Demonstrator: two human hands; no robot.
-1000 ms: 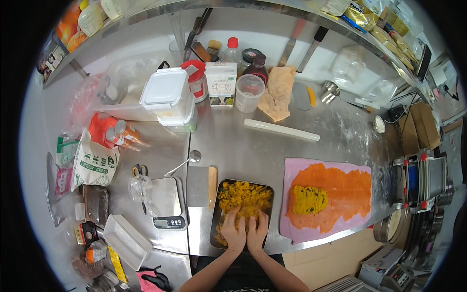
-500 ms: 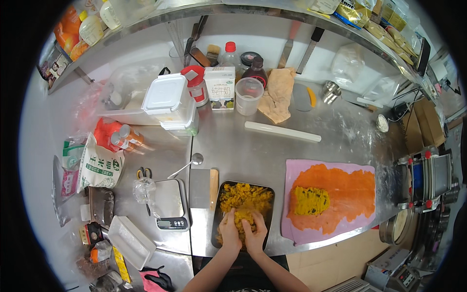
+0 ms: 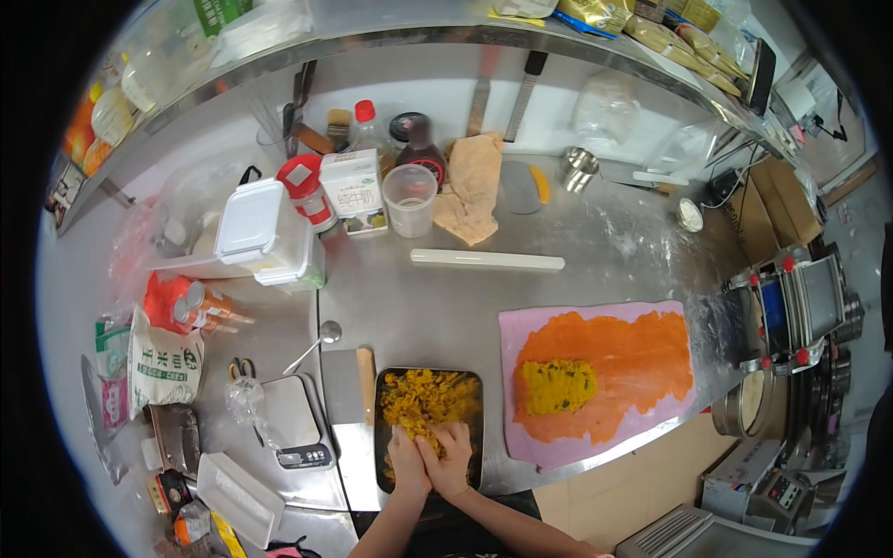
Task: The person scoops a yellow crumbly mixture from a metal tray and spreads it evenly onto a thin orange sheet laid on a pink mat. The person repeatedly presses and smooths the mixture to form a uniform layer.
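Observation:
A dark rectangular tray (image 3: 481, 423) holds yellow-orange crumbly filling (image 3: 423, 395) at the front edge of the steel table. Inside it, my left hand (image 3: 407, 462) and my right hand (image 3: 448, 460) are side by side, fingers curled together around a clump of the filling. To the right lies a pink-purple dough sheet (image 3: 513, 437) covered by an uneven orange layer (image 3: 642, 367). On the left part of that layer sits a flattened yellow patch (image 3: 558, 386) with dark green flecks.
Left of the tray are a scraper with a wooden handle (image 3: 366, 386), a digital scale (image 3: 291, 418) and a metal spoon (image 3: 327, 333). A white rolling pin (image 3: 487, 259) lies behind. Tubs, a carton (image 3: 352, 191) and bottles line the wall; a roller machine (image 3: 795, 312) stands far right.
The view has turned, so the table's things appear further left. My hands have drawn closer together over the filling, toward the near part of the tray.

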